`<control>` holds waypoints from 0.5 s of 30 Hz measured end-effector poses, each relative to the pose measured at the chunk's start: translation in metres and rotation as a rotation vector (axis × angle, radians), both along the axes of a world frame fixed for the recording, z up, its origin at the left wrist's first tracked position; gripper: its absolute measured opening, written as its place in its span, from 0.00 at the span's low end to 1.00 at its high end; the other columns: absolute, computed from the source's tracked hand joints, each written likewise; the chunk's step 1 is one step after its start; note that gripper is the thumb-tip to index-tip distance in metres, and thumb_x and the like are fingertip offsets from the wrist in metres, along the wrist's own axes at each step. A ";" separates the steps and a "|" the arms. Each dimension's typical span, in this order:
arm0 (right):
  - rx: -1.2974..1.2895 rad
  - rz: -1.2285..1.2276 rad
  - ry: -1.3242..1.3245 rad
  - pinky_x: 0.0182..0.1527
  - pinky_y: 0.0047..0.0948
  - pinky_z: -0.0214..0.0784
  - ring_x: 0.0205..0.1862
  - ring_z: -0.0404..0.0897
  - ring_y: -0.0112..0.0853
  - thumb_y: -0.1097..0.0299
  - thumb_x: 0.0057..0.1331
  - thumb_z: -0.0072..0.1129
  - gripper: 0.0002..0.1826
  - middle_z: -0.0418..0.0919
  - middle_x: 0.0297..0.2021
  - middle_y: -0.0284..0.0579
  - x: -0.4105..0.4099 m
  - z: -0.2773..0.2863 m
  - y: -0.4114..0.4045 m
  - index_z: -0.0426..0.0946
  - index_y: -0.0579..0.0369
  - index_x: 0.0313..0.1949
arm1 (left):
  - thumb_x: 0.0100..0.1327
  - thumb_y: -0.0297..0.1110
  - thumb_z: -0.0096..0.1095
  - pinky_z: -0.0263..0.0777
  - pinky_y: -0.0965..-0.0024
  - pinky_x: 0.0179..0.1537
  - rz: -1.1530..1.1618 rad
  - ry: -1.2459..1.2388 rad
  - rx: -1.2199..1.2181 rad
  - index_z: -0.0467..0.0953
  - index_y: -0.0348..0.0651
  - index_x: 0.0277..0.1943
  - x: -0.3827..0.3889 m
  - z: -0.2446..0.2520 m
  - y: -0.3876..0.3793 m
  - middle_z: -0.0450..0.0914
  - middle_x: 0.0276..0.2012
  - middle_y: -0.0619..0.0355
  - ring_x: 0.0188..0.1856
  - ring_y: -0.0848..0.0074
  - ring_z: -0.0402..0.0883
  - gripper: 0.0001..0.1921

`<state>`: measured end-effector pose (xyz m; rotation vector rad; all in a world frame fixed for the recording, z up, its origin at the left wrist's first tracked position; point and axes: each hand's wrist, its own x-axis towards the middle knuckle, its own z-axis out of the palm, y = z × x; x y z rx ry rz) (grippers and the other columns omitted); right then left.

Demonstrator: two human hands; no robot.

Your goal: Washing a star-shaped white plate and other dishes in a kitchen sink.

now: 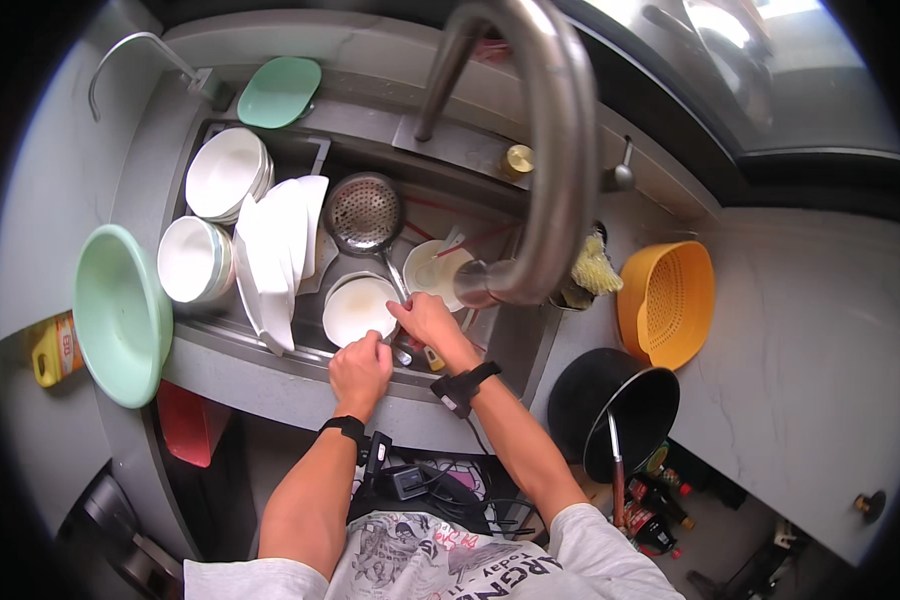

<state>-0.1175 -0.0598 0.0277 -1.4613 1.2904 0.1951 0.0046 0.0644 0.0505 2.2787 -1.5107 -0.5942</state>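
My left hand (361, 371) is at the sink's front edge, fingers curled at the near rim of a white bowl (356, 311); its grip is partly hidden. Just right of that bowl, my right hand (429, 321) is curled by the handle of a metal skimmer (365, 213); what it holds is hard to make out. Behind my right hand, another white bowl (429, 271) has utensils in it. White plates (274, 255) stand on edge left of the skimmer, beside stacked large bowls (225, 174) and small bowls (188, 259).
A steel faucet (566, 150) arches over the sink's right side. At left is a green basin (118, 315); a green tray (279, 91) lies behind the sink. An orange colander (667, 304), a black pot (574, 409) and a yellow mesh scrubber (597, 266) are at right.
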 end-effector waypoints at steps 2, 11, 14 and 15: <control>0.037 -0.051 0.023 0.25 0.36 0.75 0.16 0.82 0.38 0.51 0.68 0.58 0.26 0.81 0.20 0.55 0.012 0.010 0.000 0.78 0.70 0.34 | 0.60 0.33 0.59 0.76 0.53 0.33 0.010 -0.003 0.015 0.80 0.45 0.36 0.002 0.003 0.000 0.83 0.25 0.49 0.28 0.54 0.83 0.05; 0.079 -0.011 0.165 0.38 0.46 0.78 0.28 0.85 0.53 0.52 0.64 0.59 0.26 0.83 0.25 0.64 0.025 -0.003 -0.011 0.81 0.72 0.32 | 0.58 0.31 0.60 0.76 0.57 0.34 -0.043 -0.066 0.008 0.76 0.45 0.32 -0.004 0.001 -0.003 0.81 0.23 0.54 0.28 0.60 0.83 0.03; -0.107 0.068 0.198 0.46 0.50 0.75 0.37 0.84 0.59 0.51 0.62 0.59 0.27 0.82 0.29 0.68 0.017 -0.028 -0.009 0.82 0.72 0.31 | 0.58 0.32 0.60 0.76 0.57 0.34 -0.062 -0.064 -0.002 0.76 0.45 0.33 -0.009 0.001 -0.008 0.81 0.23 0.55 0.28 0.60 0.82 0.03; -0.217 0.110 0.192 0.46 0.51 0.75 0.38 0.83 0.60 0.51 0.62 0.59 0.27 0.82 0.30 0.68 0.020 -0.028 -0.009 0.82 0.72 0.32 | 0.58 0.32 0.60 0.76 0.57 0.34 -0.059 -0.069 -0.005 0.76 0.45 0.33 -0.007 0.001 -0.008 0.81 0.22 0.55 0.28 0.61 0.82 0.03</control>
